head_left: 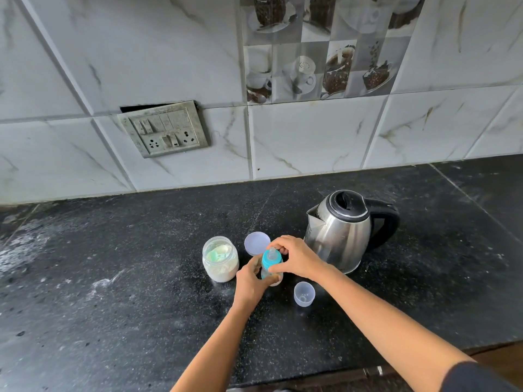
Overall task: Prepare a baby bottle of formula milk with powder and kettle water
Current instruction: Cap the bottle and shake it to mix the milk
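Observation:
A baby bottle [271, 274] with a teal collar [270, 258] and clear teat stands on the black counter [113, 292]. My left hand [250, 281] grips the bottle's body. My right hand [294, 257] curls round the teal collar from above. To the left stands an open clear jar of white powder [220, 258] with a pale green scoop inside. A steel kettle [342, 230] with a black lid and handle sits to the right, lid closed.
The jar's round lid [256, 243] lies just behind the bottle. A clear bottle cap [304, 294] rests mouth-up on the counter in front of the kettle. A switch and socket panel [164, 128] is on the tiled wall. White powder dusts the counter's left side.

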